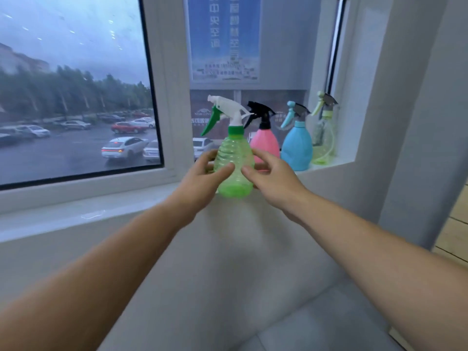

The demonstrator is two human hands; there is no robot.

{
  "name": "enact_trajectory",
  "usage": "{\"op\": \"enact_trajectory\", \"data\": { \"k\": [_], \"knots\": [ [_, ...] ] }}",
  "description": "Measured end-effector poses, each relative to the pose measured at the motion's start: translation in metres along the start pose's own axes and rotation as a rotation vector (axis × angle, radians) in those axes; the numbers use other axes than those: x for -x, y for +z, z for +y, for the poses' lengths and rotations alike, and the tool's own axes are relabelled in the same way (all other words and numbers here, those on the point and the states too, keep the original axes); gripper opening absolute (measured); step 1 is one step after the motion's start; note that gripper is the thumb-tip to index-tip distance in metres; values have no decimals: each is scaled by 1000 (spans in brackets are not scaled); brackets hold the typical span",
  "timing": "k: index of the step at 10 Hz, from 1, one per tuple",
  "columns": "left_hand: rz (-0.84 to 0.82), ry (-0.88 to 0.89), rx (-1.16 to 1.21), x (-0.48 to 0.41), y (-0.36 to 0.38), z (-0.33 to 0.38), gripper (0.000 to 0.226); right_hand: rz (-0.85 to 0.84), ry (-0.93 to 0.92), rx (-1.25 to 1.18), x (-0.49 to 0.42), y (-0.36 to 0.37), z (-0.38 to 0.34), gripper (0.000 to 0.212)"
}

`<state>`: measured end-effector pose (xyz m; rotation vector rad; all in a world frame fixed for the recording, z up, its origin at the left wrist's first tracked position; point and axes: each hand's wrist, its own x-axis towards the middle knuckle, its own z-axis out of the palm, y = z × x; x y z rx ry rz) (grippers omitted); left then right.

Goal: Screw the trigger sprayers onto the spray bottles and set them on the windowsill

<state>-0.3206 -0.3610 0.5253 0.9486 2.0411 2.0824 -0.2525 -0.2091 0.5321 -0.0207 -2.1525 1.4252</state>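
Between the left hand (205,177) and the right hand (269,174), both half-open with fingers loosely curled, the green bottle (234,164) is flanked; firm grip cannot be told; its long axis is upright, both hands equally near; it is set on the windowsill (101,214), translucent, ribbed, capped by a white sprayer (228,106); pink bottle (267,145), blue bottle (297,146) and pale bottle (324,140) are lined rightward.
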Motion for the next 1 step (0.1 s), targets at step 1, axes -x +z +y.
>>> {"op": "enact_trajectory", "data": {
  "k": [1],
  "knots": [
    [52, -55, -109, -26, -22, 0, 42, -9, -2, 25, -31, 19, 0, 45]
  ]
}}
